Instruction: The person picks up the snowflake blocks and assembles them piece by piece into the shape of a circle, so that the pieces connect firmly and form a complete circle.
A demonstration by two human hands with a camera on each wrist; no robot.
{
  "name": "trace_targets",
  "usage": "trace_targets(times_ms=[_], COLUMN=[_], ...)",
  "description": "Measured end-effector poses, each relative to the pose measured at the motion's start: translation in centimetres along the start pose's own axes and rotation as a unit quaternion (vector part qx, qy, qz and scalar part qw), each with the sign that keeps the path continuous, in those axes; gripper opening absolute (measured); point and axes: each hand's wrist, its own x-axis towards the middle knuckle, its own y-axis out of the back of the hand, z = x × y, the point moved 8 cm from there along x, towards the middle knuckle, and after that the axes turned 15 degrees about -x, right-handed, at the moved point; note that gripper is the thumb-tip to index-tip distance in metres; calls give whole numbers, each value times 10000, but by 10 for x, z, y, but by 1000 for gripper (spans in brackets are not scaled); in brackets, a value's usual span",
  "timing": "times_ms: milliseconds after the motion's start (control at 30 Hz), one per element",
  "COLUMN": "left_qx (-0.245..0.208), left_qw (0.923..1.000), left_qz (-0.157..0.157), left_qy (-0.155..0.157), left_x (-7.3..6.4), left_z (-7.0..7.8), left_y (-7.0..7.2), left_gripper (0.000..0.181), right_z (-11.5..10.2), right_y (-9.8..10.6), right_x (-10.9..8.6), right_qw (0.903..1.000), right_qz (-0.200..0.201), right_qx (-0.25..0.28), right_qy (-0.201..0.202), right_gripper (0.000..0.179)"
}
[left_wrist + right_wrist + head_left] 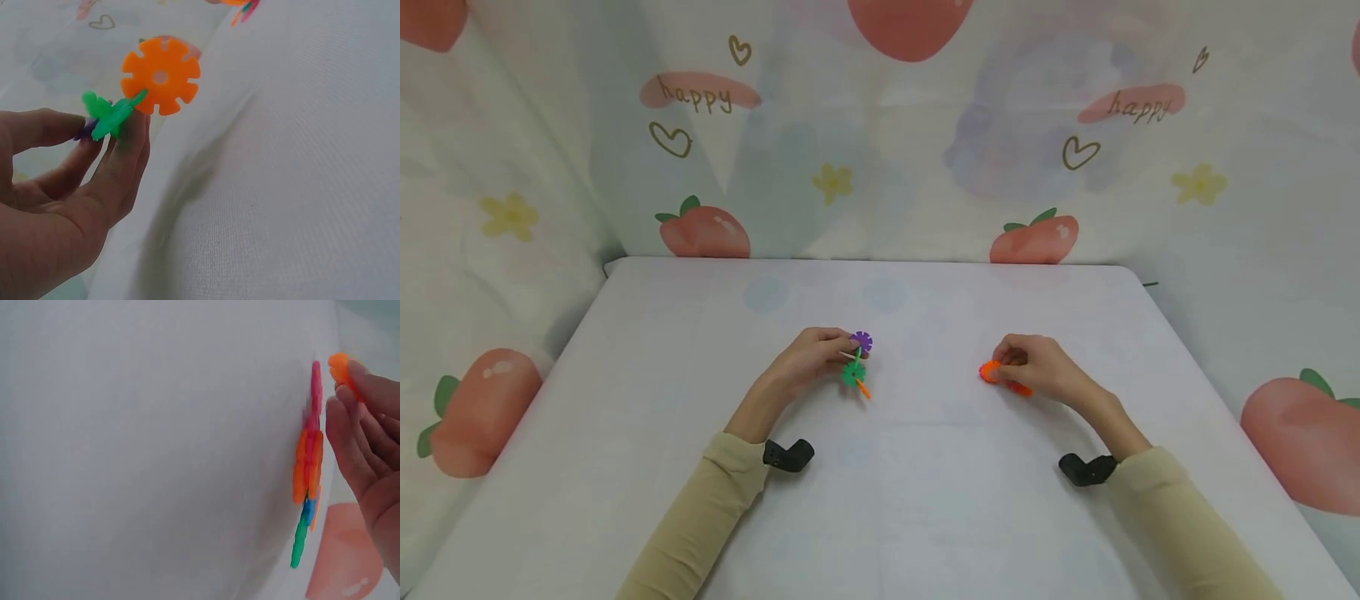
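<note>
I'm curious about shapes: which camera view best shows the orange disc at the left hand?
The left wrist view: there the orange disc shows face-on, with its notches and hole. The head view shows it nearly edge-on; the right wrist view doesn't show it.

**Left grip [811,357] and right grip [1037,362] well apart over the counter [910,517]**

We have cloth [872,125] behind the counter and along its left and right sides. Linked discs [853,374] sit at the left grip's fingertips: one between thumb and fingers, the rest running toward the near edge. At the right grip's left side, a pinched disc [987,372]; disc chain [307,469] just beside those fingers, and we can't tell if the two touch. Nearer us, left wrist camera [788,456] right of the left sleeve [700,500], right wrist camera [1086,470] left of the right sleeve [1180,517].
</note>
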Motion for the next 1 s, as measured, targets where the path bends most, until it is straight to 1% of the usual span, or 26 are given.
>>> trace_targets(times_ms=[167, 267, 467, 600, 800, 1000], left_qx=[-66, -93, -139, -197, -214, -256], left_qw=[9999, 9999, 9999, 9997, 9997, 9995], left_qz=[54, 53, 61, 15, -15, -114], left_qy=[56, 72, 83, 109, 142, 139], left_x=[-1, 0, 1, 3, 1, 0], left_z=[-1, -1, -3, -3, -4, -3], left_y=[2, 2, 1, -2, -3, -4], left_gripper=[30, 31, 30, 29, 27, 28], right_z=[-22, -35, -60, -78, -103, -122], right_y=[-7, -13, -19, -20, -19, -21], right_x=[14, 23, 39, 48, 57, 64], right_qw=[9970, 9942, 9903, 9863, 9800, 9781], right_qz=[120, 107, 190, 318, 619, 708], right_qx=[732, 1047, 1347, 1526, 1666, 1607], right_qy=[214, 212, 290, 533, 895, 1121], right_gripper=[13, 15, 17, 17, 13, 11])
